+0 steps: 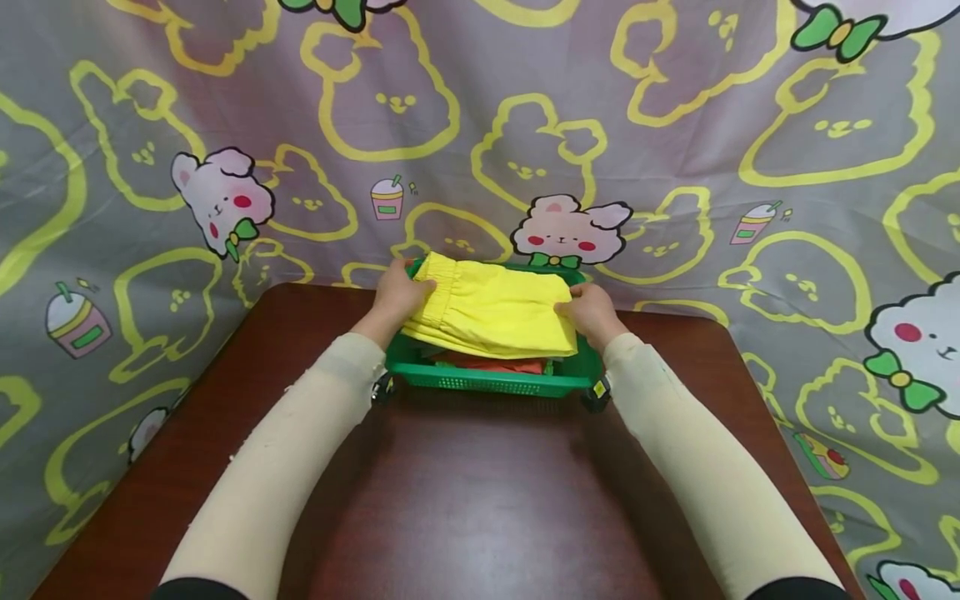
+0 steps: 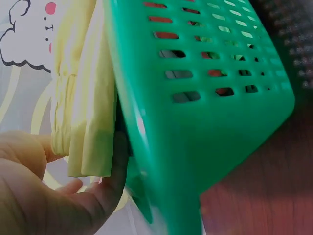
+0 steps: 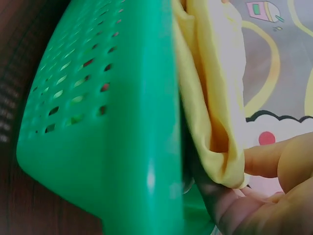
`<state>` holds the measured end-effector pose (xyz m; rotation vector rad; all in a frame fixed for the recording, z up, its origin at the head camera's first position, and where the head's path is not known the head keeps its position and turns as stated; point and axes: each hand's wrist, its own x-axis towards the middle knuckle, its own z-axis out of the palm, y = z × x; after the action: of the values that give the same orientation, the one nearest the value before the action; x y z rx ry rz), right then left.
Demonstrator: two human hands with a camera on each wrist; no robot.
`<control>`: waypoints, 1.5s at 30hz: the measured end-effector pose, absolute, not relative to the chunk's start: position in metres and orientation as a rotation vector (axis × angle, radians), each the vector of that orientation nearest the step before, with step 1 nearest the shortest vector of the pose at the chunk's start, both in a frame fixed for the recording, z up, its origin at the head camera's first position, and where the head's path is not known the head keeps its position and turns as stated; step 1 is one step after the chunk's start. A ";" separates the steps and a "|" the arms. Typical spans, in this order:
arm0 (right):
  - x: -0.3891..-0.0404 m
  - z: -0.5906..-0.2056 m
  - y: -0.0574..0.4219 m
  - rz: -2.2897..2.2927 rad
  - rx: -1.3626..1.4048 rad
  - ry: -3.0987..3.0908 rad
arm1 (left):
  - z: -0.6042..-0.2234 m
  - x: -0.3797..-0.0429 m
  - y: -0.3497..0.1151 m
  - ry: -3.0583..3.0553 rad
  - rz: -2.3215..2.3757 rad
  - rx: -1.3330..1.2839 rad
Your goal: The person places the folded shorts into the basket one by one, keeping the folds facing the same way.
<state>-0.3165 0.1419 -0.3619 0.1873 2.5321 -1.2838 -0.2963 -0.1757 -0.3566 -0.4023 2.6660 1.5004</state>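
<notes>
A folded yellow garment with a gathered elastic waistband, which looks like shorts point(image 1: 502, 308), lies level across the top of a green plastic basket point(image 1: 487, 382). At its waistband end my left hand point(image 1: 401, 296) pinches it, thumb on top and fingers beneath. My right hand point(image 1: 592, 312) grips the opposite end the same way. Both wrist views show the folded layers of the yellow shorts point(image 2: 93, 98) between thumb and fingers, close along the basket's rim point(image 3: 142, 147). Under the shorts, orange-red cloth point(image 1: 502, 364) shows inside the basket, mostly hidden.
The basket stands toward the far edge of a dark brown wooden table point(image 1: 480, 500). Behind it and along both sides hangs a grey curtain point(image 1: 465, 75) with yellow outlines and cartoon bears. Slots in the basket's wall point(image 2: 210, 73) show coloured cloth inside.
</notes>
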 end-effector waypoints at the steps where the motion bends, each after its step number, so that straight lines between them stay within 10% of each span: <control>1: -0.317 -0.362 0.141 -1.266 0.173 2.566 | -0.357 -0.297 -0.175 2.695 1.494 -0.391; 45: -0.296 -0.372 0.124 -0.440 -0.483 3.140 | -0.362 -0.302 -0.172 2.770 0.795 -0.144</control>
<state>-0.2962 0.1244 -0.3719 -0.4829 3.1401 -0.4397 -0.3016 -0.1716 -0.3621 -0.1445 2.7705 0.7949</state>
